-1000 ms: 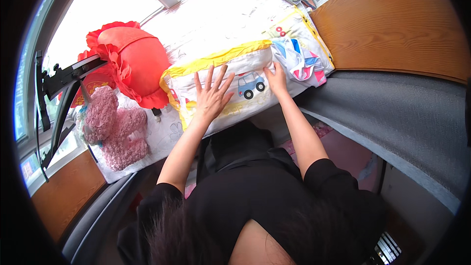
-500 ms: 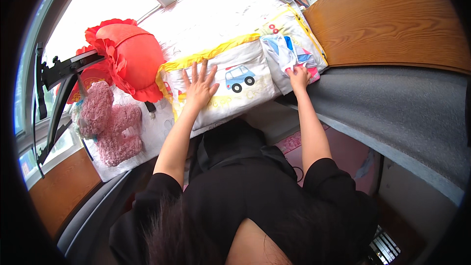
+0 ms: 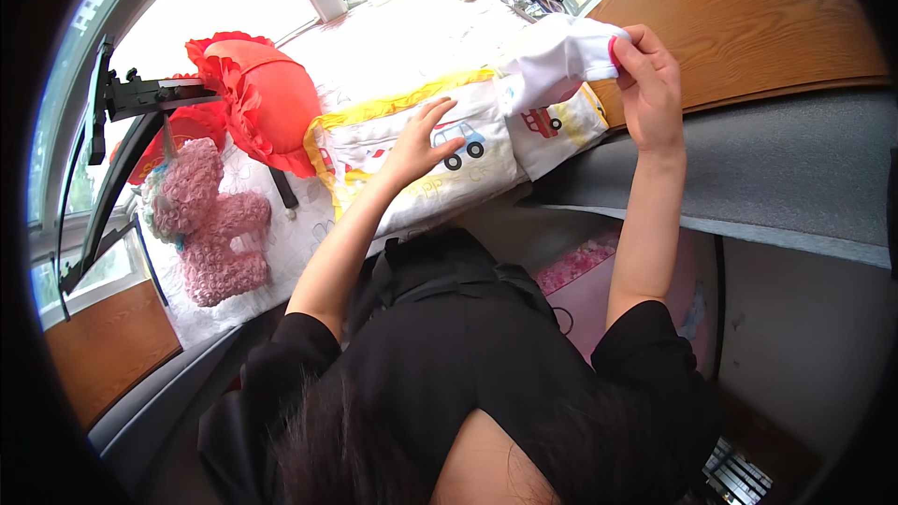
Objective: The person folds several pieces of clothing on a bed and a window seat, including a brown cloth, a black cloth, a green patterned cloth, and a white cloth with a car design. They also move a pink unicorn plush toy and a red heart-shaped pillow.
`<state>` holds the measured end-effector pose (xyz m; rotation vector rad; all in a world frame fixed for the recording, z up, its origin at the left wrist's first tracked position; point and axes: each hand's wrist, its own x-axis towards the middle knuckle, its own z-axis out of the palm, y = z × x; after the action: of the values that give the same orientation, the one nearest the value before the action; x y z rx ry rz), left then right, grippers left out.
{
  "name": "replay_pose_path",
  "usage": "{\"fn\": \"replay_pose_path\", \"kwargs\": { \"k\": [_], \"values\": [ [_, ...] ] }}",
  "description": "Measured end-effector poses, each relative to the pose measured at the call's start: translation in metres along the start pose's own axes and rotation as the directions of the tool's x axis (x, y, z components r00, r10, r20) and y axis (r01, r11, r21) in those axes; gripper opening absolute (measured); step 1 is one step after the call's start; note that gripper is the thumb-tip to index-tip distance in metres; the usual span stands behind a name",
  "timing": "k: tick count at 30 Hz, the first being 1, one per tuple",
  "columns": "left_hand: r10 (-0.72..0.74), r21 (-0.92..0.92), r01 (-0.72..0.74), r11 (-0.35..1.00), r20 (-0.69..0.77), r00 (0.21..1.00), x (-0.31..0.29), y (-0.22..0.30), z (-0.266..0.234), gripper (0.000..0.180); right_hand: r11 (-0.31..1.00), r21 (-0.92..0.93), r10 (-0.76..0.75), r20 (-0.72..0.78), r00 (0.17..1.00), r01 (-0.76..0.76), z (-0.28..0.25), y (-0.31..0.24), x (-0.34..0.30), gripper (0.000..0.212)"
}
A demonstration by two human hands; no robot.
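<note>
White car-print cloth (image 3: pixel 440 159) lies left-right; right hand (image 3: pixel 650 84) lifts its end.

White bed (image 3: pixel 412 42): car-print quilt (image 3: pixel 440 164), red cushion (image 3: pixel 267 98), pink teddy bear (image 3: pixel 210 224) lying on it.

White car-print cloth (image 3: pixel 440 145) with yellow trim, red cushion (image 3: pixel 267 98), pink bear (image 3: pixel 201 220).
</note>
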<state>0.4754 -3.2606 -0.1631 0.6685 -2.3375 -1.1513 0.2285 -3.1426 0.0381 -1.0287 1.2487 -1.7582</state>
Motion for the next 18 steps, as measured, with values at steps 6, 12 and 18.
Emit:
{"fn": "replay_pose_path", "kwargs": {
  "k": [6, 12, 18],
  "values": [
    [-0.269, -0.616, 0.092, 0.783, -0.201, 0.942, 0.000, 0.035, -0.024, 0.070, 0.951, 0.231, -0.272, 0.297, 0.915, 0.208, 0.089, -0.030, -0.046, 0.012],
    [-0.738, -0.684, 0.453, 0.572, -0.188, 0.648, -0.084, -0.094, -0.046, 0.031, 0.889, -0.427, 0.201, 0.688, 0.698, 0.164, 0.141, 0.110, -0.102, 0.013],
    [-0.753, -0.626, 0.433, 0.649, -0.443, 0.487, -0.132, -0.098, -0.063, 0.036, 0.716, -0.645, 0.299, 0.629, 0.718, 0.266, 0.123, 0.194, -0.143, 0.013]
  ]
}}
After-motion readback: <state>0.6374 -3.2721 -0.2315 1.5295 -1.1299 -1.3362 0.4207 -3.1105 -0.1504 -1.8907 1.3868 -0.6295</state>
